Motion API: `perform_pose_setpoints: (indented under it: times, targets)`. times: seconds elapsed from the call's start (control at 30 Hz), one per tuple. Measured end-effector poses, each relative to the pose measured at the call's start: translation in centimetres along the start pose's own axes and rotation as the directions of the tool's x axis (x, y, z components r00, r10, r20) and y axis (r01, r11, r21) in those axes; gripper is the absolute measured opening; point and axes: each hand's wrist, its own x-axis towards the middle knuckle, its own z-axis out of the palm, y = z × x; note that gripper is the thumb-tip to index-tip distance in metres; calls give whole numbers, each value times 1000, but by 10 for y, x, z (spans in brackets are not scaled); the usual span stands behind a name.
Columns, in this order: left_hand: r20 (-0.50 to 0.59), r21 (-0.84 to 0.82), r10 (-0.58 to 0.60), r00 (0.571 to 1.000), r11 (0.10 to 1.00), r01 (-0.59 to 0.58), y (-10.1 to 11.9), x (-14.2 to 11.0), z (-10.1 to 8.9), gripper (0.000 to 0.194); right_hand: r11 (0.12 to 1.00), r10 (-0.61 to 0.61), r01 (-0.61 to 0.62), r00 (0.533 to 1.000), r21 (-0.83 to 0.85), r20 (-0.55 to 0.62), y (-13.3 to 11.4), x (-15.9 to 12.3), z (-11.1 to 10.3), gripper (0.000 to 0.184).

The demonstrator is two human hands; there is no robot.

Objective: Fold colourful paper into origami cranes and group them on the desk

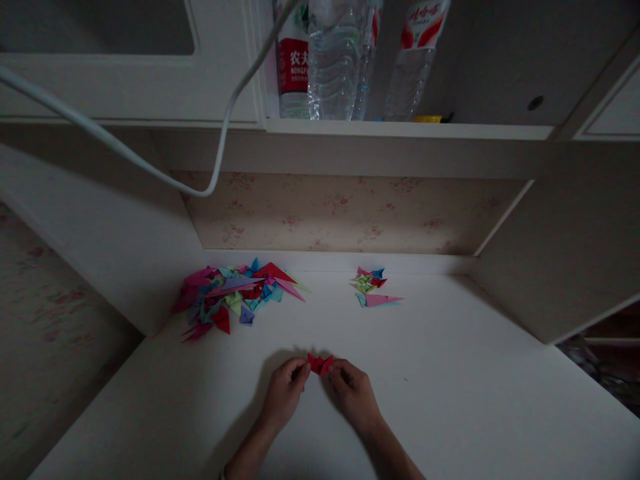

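Both of my hands meet over the white desk (450, 400) near its front middle. My left hand (286, 390) and my right hand (353, 390) each pinch one end of a small red folded paper piece (319, 363), held just above the desk. A large heap of folded paper pieces (233, 297) in pink, blue, red, purple and green lies at the back left. A smaller cluster of folded pieces (373, 288) lies at the back centre.
A white cable (150, 170) hangs across the upper left. On the shelf (400, 128) above stand plastic water bottles (340, 60). Cabinet side walls close in the desk on the left and right. The scene is dim.
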Motion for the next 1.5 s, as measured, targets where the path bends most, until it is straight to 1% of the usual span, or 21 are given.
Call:
perform_pose_setpoints:
  times: [0.2, 0.33, 0.47, 0.63, 1.03, 1.27, 1.5]
  targets:
    - [5, -1, 5, 1000, 1000, -5, 1, 0, 0, 39, 1000, 17, -17, 1000, 4, 7, -4, 0, 0, 29]
    - [0, -11, 1, 1000, 1000, -1, 0, 0, 1, 38, 1000, 7, -7, 1000, -18, 1, -6, 0, -1, 30]
    - [2, -12, 7, 1000, 1000, -7, -1, 1, 1, 37, 1000, 2, -2, 1000, -23, 7, -5, 0, -1, 31]
    - [-8, -10, -3, 1000, 1000, 3, 0, 0, 0, 38, 1000, -17, 17, 1000, -16, -12, -2, 1, 0, 33]
    - [-2, 28, 11, 1000, 1000, -11, 3, -1, -1, 38, 1000, -6, 6, 1000, 3, -7, -2, 1, 1, 32]
    - [2, -7, 16, 1000, 1000, -16, -2, 0, 1, 38, 1000, -4, 4, 1000, -5, -9, -3, 1, 0, 33]
    - [0, 16, 23, 1000, 1000, -23, -1, 0, 0, 38, 1000, -19, 19, 1000, 6, -6, -6, 1, -1, 31]
